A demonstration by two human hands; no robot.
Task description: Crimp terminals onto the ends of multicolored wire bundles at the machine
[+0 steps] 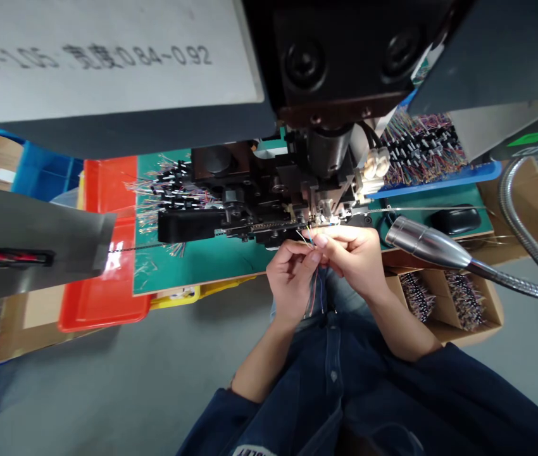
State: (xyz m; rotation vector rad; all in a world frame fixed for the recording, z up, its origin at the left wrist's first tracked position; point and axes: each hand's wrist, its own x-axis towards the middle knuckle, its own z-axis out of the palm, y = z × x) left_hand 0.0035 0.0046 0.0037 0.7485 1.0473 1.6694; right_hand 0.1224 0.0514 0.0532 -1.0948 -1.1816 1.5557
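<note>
Thin coloured wires [310, 238] run between my two hands, right at the front of a black crimping machine [278, 190]. My left hand [292, 275] pinches the wires between thumb and fingertips, and loose wire ends hang below it. From the other side, my right hand [352, 253] grips the same wires near their tips, close under the lit metal tooling [323, 212]. A chain-like metal terminal strip [269, 226] feeds in along the machine's front from the left. Exactly which wire sits in which fingers is too small to tell.
Bundles of wire harnesses [174, 187] lie on the green board [193, 269] at left; more fill a blue tray [440, 180] at right. Red trays [102, 297] stand farther left. A gooseneck lamp [428, 244] reaches in from the right, above a cardboard box [485, 316] of harnesses.
</note>
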